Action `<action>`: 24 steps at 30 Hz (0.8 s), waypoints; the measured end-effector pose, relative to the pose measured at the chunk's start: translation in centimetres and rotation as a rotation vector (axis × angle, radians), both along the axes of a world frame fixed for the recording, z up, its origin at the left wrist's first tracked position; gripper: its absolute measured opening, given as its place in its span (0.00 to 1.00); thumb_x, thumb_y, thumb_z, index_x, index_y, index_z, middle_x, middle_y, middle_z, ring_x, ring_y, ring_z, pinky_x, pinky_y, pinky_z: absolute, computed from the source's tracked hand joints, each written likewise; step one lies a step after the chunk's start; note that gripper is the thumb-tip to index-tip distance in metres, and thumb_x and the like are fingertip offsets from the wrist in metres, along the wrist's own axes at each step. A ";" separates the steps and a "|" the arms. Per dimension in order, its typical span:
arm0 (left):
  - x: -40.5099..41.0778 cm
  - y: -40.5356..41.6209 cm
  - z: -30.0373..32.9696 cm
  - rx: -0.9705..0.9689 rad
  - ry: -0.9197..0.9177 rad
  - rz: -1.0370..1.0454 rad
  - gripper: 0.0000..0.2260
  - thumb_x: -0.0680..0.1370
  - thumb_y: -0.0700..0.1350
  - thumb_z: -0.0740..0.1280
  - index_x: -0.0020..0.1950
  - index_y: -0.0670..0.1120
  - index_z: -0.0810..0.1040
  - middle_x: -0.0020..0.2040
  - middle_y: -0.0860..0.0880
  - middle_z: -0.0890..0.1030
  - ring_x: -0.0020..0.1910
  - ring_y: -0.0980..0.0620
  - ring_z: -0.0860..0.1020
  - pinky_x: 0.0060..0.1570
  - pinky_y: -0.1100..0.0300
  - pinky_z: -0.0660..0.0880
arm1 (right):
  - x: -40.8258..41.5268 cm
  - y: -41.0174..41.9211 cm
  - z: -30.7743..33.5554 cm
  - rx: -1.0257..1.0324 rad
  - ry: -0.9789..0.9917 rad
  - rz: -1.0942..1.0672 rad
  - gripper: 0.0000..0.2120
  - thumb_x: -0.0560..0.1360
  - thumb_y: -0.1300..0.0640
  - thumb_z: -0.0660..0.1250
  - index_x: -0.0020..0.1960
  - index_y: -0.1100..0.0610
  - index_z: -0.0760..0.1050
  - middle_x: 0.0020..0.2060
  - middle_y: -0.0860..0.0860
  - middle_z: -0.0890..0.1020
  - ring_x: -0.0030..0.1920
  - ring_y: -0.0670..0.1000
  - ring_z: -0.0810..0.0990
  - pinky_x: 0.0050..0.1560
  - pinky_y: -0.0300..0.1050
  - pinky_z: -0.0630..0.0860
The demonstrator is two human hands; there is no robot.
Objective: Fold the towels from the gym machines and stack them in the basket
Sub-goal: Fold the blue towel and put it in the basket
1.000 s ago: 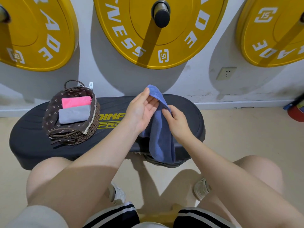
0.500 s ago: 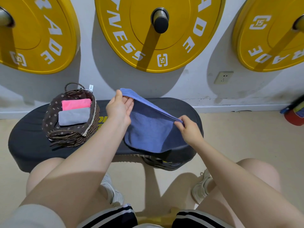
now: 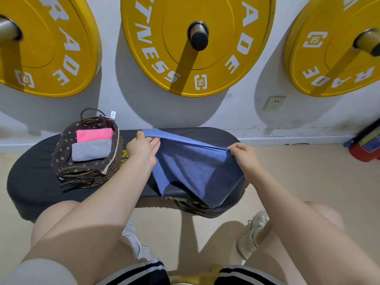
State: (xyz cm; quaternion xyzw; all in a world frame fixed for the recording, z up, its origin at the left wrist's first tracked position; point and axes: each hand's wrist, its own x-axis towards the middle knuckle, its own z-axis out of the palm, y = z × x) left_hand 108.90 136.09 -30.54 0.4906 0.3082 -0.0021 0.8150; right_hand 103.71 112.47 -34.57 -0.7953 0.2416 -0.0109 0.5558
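The left hand (image 3: 143,148) pinched one upper corner of the blue towel (image 3: 195,169), thumb on the far side and fingers under the hem; the right hand (image 3: 242,154) clenched the opposite upper corner. Between the two grips the top edge ran taut, sloping down from left to right. Below it the cloth hung slack, its lower edge draping over the near rim of the black padded counter (image 3: 30,182) toward the floor.

Just left of the left hand stood the wicker basket (image 3: 90,173) with a flowered brown liner, close to the wrist but apart from it. Inside lay a folded pink towel (image 3: 94,134) at the back and a folded grey towel (image 3: 90,150) in front, edges touching. Bare counter showed left of the basket and in a strip behind the towel. Beyond it, the wall carried three yellow weight plates (image 3: 195,46) on pegs. A red extinguisher (image 3: 366,147) sat at the far right on the floor.
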 end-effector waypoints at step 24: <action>-0.3 1.6 -2.3 0.163 -0.119 0.014 0.11 0.82 0.44 0.53 0.42 0.46 0.71 0.41 0.47 0.76 0.38 0.52 0.78 0.40 0.64 0.74 | -0.9 1.3 1.5 0.735 -0.256 -0.519 0.12 0.78 0.66 0.49 0.43 0.56 0.67 0.30 0.56 0.71 0.17 0.46 0.70 0.21 0.33 0.68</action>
